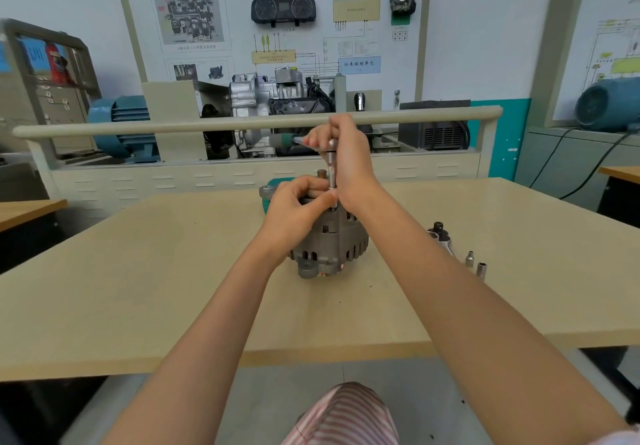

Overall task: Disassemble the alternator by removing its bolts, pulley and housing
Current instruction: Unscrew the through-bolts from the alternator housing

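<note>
The grey alternator (332, 244) stands on the beige table (138, 289), shaft end up, its brown shaft tip (321, 173) poking out above my left fingers. A slim metal socket driver (331, 174) stands upright on the housing's top right side. My right hand (346, 160) grips the driver's upper end, where a crosswise handle (294, 140) sticks out to the left. My left hand (298, 209) sits on top of the alternator, and its fingertips pinch the lower part of the driver shaft. The bolt under the driver is hidden.
A ratchet head (439, 233) and two small sockets (475, 263) lie on the table to the right of the alternator. A teal object (273, 190) lies behind it. A rail (242, 122) and a training stand with a gearbox are at the back.
</note>
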`<state>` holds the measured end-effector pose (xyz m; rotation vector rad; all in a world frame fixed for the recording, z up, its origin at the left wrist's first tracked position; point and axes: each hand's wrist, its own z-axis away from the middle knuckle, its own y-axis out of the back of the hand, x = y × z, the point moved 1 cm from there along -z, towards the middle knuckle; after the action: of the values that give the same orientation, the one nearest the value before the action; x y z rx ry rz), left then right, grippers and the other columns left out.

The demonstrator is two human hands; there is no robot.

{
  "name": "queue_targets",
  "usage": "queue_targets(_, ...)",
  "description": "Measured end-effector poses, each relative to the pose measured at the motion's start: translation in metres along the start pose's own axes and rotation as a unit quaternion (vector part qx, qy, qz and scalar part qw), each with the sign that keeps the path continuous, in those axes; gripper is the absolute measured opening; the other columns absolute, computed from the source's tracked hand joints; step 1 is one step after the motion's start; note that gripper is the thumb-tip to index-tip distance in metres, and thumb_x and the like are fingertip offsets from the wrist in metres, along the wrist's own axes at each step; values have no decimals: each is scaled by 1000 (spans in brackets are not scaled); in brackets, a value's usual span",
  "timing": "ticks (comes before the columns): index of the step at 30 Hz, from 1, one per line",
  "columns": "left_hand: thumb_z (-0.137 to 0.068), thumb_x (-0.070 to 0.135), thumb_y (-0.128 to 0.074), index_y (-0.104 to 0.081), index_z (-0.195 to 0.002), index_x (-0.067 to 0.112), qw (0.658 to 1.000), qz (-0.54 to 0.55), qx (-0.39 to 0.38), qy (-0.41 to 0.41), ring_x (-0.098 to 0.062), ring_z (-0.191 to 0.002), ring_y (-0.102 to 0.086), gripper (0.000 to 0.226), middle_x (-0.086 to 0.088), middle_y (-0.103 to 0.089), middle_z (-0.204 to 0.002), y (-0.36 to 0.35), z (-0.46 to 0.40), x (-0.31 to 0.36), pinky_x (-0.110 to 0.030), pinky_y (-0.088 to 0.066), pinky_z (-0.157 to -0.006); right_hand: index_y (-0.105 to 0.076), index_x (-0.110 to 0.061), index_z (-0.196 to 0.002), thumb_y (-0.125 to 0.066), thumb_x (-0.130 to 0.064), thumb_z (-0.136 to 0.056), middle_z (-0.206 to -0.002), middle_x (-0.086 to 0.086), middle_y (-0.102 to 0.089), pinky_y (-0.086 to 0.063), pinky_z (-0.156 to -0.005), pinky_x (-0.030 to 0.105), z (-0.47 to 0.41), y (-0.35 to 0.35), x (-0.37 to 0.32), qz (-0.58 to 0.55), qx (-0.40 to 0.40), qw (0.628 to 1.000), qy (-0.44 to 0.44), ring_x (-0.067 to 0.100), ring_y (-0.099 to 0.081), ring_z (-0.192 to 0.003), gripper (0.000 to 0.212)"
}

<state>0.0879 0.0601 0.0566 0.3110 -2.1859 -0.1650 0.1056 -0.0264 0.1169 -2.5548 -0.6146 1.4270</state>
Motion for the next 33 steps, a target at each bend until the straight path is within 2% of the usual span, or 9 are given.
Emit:
queue_targets(2,-86,3,-60,-61,-76,24,1000,-10,-3,0,5,-61,-57,23,16,-62,-60,1,1,1,-10,-42,-55,-50,-10,-59,-40,-15,-90,-71,1,-53,-43,-74,26,10,-3,5,222,36,969,103,11,-52,-72,33)
queue_targets(6,-85,-3,-56,-59,-75,24,1000,-14,10,1,-1,-64,-57,29,4,-64,-70,1,2,2,-16,-45,-53,-56,-5,-90,-51,-18,-81,-92,8,-50,-24,-112,40,29,-4,20,607,170,735,250,26,-46,-96,17)
queue_targets(9,-84,-6,-55,-59,-71,24,1000,-5,12,-6,6,-55,-56,33,12,-62,-57,0,3,3,-9,-40,-47,-54,-8,-84,-53,-21,-83,-88,3,-44,-17,-114,40,29,-5,15,546,178,780,249,25,-44,-97,13)
queue_targets(14,-87,11,-62,-66,-85,26,1000,-10,-4,-9,5,-72,-63,16,13,-68,-73,0,2,1,-10,-46,-61,-40,-10,-55,-42,-15,-87,-66,5,-43,-36,-69,31,9,-1,0,256,36,960,106,12,-42,-68,33)
queue_targets(17,-87,20,-65,-68,-96,23,1000,-10,4,1,-6,-88,-65,10,4,-71,-89,0,1,-4,-20,-50,-75,-41,-13,-44,-37,-11,-91,-54,2,-50,-46,-89,35,0,5,-2,31,-38,999,0,12,-52,-62,48)
queue_targets(20,-88,17,-64,-67,-93,22,1000,-8,6,8,-10,-89,-65,7,2,-71,-89,2,0,-4,-24,-51,-79,-43,-15,-41,-37,-11,-92,-51,-1,-53,-44,-98,41,-2,2,1,-45,-27,999,-16,15,-59,-66,52)
queue_targets(23,-88,5,-59,-64,-80,23,1000,-5,-10,-7,4,-68,-62,20,14,-67,-67,3,1,-2,-11,-47,-61,-51,-6,-58,-42,-11,-88,-69,2,-53,-43,-72,16,9,-4,7,148,43,984,94,13,-52,-72,31)
queue_targets(28,-85,-4,-53,-58,-77,26,1000,-8,1,2,7,-57,-57,31,9,-64,-65,3,3,1,-12,-43,-50,-54,-6,-97,-49,-18,-83,-98,7,-50,-35,-99,35,25,-1,15,626,89,734,248,22,-44,-97,18)
queue_targets(33,-86,-3,-53,-59,-74,22,1000,-10,-1,-3,7,-57,-58,28,15,-62,-56,2,4,3,-9,-41,-50,-51,-10,-78,-51,-17,-88,-85,-2,-45,-30,-92,23,19,-5,10,488,66,844,213,17,-42,-90,12)
